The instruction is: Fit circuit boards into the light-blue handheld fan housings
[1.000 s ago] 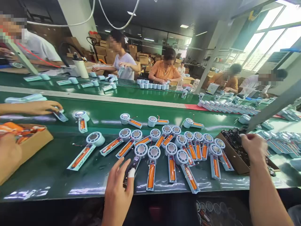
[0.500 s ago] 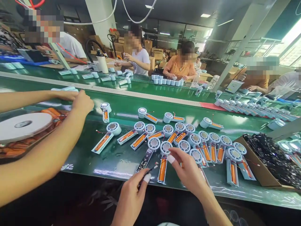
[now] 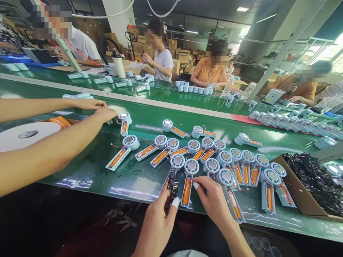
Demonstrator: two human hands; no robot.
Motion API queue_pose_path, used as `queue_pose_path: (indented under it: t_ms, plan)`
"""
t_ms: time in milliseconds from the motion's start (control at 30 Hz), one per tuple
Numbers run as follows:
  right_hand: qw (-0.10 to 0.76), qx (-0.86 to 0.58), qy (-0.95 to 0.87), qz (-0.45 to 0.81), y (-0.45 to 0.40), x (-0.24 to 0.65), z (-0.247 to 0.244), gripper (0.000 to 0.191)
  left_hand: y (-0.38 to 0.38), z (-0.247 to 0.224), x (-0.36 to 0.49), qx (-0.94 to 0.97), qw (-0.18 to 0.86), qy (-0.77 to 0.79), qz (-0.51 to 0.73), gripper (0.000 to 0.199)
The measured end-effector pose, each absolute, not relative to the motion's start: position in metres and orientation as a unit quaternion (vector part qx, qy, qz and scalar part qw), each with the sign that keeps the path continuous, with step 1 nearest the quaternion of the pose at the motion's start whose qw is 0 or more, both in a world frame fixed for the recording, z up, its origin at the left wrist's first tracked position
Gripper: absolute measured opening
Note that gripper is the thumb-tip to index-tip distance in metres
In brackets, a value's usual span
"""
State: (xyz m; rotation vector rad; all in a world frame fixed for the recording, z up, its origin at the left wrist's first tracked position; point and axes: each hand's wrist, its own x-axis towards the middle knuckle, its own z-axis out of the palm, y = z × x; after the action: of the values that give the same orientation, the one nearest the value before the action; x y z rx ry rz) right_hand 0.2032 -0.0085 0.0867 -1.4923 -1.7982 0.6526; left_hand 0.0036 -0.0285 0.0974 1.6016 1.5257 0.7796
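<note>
Near the front edge of the green table, my left hand pinches a small black circuit board between thumb and fingers. Just above it lies a light-blue fan unit with a dark board at its handle. My right hand has its thumb and index finger at the side of another fan's handle, which holds an orange battery; whether the fingertips grip anything is too small to tell. More round fan heads with orange batteries and thin red wires lie behind and to the right.
A cardboard box of black boards stands at the right. Another person's forearms reach in from the left, over a white reel. Several people sit across the green table, beyond a pale rail.
My left hand has moved slightly right and up, with the black board now upright in it. My right hand has moved down from the fan head to the handle. The neighbour's hands have shifted right.
</note>
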Motion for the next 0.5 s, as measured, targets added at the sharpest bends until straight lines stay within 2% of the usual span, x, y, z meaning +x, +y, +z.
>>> queue_pose_path:
  t_ms: [133,267,400,500]
  plan:
    - [0.350,-0.588,-0.685,0.251,-0.009,0.198,0.087,0.018,-0.026,0.090,0.014,0.682,0.314,0.575,0.326,0.034]
    - [0.360,-0.596,-0.674,0.248,-0.008,0.193,0.088,0.015,-0.019,0.083,0.021,0.717,0.255,0.582,0.287,0.036]
    - [0.385,-0.595,-0.658,0.255,-0.015,0.193,0.089,0.016,-0.018,0.083,0.019,0.707,0.242,0.638,0.186,0.033]
    - [0.406,-0.589,-0.642,0.278,-0.022,0.193,0.086,0.019,-0.021,0.081,0.016,0.699,0.254,0.640,0.196,0.035]
